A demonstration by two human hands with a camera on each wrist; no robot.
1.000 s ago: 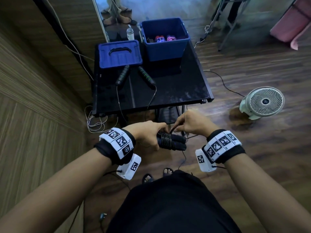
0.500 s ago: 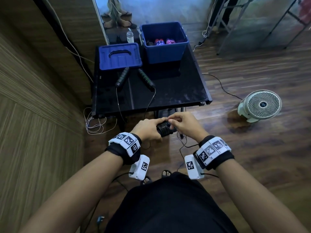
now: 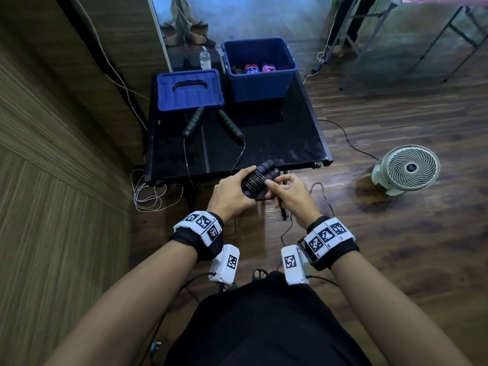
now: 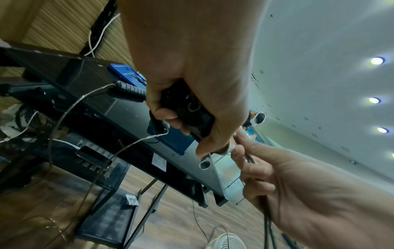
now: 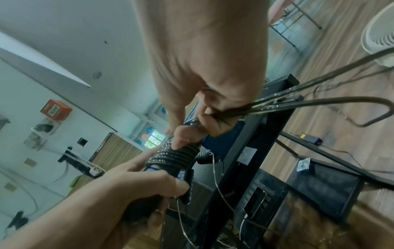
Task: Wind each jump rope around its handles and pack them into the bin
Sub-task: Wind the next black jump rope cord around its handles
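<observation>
I'm in a lived-in indoor room: wood floor [image 3: 396, 233], small floor fan [image 3: 408, 169], black desk [image 3: 264, 143], wall sockets [image 5: 42, 128].

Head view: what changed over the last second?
Both hands carried the wound handles up and forward, to the table's near edge. The left hand still grips the handles; the right hand still pinches the loose rope beside the coil. The second rope's handles, the lid and the bin stayed put.
</observation>
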